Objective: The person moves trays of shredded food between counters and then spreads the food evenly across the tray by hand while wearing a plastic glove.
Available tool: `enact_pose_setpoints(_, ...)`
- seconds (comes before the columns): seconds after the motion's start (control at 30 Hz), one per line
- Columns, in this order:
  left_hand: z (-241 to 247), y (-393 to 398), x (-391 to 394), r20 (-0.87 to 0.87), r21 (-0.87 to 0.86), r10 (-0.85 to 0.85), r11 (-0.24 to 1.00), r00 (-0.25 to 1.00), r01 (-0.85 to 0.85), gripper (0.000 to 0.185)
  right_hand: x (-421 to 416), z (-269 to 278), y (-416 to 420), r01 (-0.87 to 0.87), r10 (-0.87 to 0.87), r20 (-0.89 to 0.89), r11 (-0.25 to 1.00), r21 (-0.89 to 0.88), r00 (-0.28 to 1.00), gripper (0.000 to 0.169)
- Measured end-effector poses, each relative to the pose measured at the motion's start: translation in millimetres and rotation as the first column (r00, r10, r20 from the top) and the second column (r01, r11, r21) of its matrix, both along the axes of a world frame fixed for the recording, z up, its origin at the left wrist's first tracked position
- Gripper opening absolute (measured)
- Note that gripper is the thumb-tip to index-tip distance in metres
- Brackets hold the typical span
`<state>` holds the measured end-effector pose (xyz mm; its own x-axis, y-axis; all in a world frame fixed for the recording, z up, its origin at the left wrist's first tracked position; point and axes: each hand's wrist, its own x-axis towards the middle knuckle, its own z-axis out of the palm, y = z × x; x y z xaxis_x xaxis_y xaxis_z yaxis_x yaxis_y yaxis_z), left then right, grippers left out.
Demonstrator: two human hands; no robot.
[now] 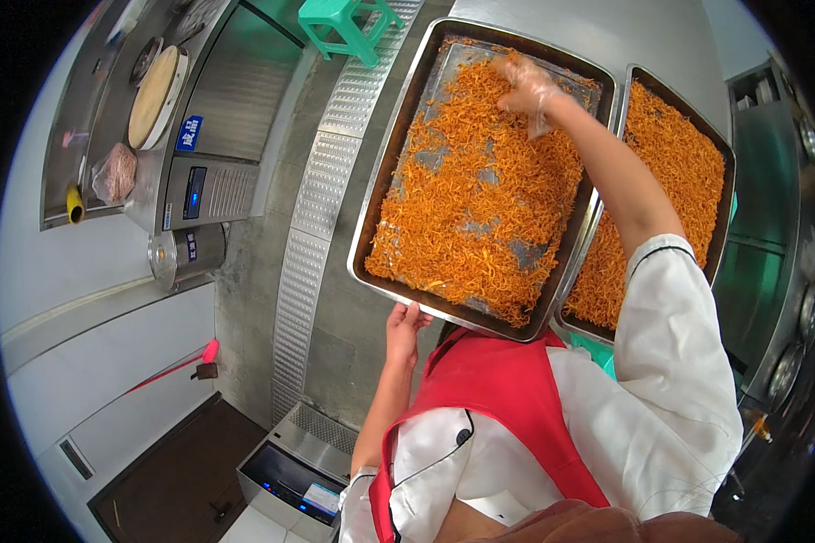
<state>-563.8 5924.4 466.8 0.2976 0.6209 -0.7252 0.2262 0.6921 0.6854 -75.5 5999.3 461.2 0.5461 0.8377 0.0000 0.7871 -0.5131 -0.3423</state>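
A large metal baking tray (402,129) with a dark rim lies before me, spread unevenly with orange-brown shredded food (489,197). Bare metal shows through in patches. My left hand (406,329), bare, grips the tray's near left rim. My right hand (526,88) wears a clear plastic glove and touches the shreds near the far end, its fingers apart. Some fingertips are hard to make out against the food. A second tray (728,183) with similar shreds (679,149) stands to the right, partly behind my right forearm.
Both trays rest on a steel worktable (557,17). A green plastic stool (343,24) stands on the floor beyond a perforated metal drain cover (329,183). On the left, a steel counter fridge (234,95) bears a round board (155,98) and a bag of food (115,173).
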Motion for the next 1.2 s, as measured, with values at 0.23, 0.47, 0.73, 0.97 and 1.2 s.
enact_pose_setpoints(0.23, -2.3, -1.7, 2.4, -0.019, -0.006, -0.025, 1.000, 0.999, 0.025, 0.013, -21.5, -22.4, 27.0, -0.308, 0.357, -0.130, 0.905, 0.293, 0.925, 0.025)
enact_pose_setpoints(0.47, 2.1, -0.8, 10.0, 0.012, 0.001, -0.018, 1.000, 1.000, 0.018, 0.014, 76.8, -7.2, 6.5, -0.038, 0.124, -0.270, 0.952, 0.303, 0.955, 0.031)
enact_pose_setpoints(0.73, -1.7, -0.9, 4.9, 0.012, -0.006, -0.011, 1.000, 1.000, 0.011, 0.014, 112.7, 26.5, -78.4, 0.048, 0.100, -0.523, 0.964, 0.262, 0.847, 0.020)
enact_pose_setpoints(0.97, -1.3, -0.3, 5.8, 0.026, 0.003, -0.033, 0.999, 0.999, 0.033, 0.014, 119.7, -10.8, -121.1, 0.145, 0.012, -0.465, 0.942, 0.301, 0.885, 0.020)
enact_pose_setpoints(1.2, -0.6, -3.6, 1.9, -0.010, 0.010, -0.028, 1.000, 1.000, 0.028, 0.015, -12.9, 36.4, -104.3, -0.232, 0.193, -0.284, 0.967, -0.108, 0.939, 0.070)
